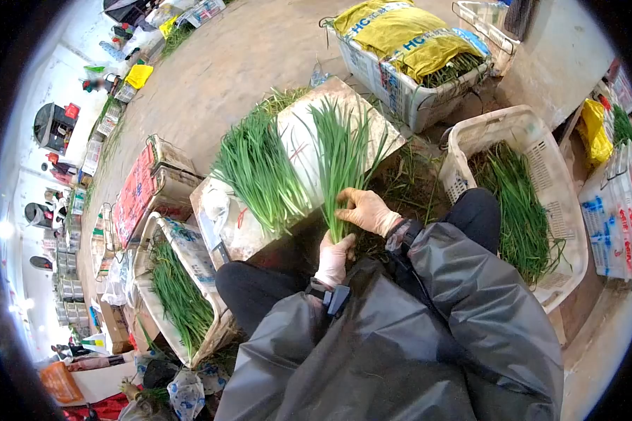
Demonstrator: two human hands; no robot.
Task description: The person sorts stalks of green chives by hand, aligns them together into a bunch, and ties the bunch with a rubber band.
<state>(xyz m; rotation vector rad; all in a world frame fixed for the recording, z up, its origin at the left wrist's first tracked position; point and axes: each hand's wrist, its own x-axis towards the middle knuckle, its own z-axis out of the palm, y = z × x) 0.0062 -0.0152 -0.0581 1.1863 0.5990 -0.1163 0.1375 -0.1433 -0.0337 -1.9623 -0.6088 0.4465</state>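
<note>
My left hand, in a pale glove, is closed around the lower stalks of a bunch of garlic chives. My right hand, also gloved, grips the same bunch slightly higher, its thumb and fingers bent against the stems. The bunch points away from me, its green tips over a low board. A larger pile of chives lies on the board to the left, pale ends toward me. By the board's near left corner rests a knife, partly hidden beside my knee.
A white basket of chives stands at my right, another basket at my left. Beyond the board, a crate carries a yellow sack. Loose leaves litter the floor. More crates line the far left wall.
</note>
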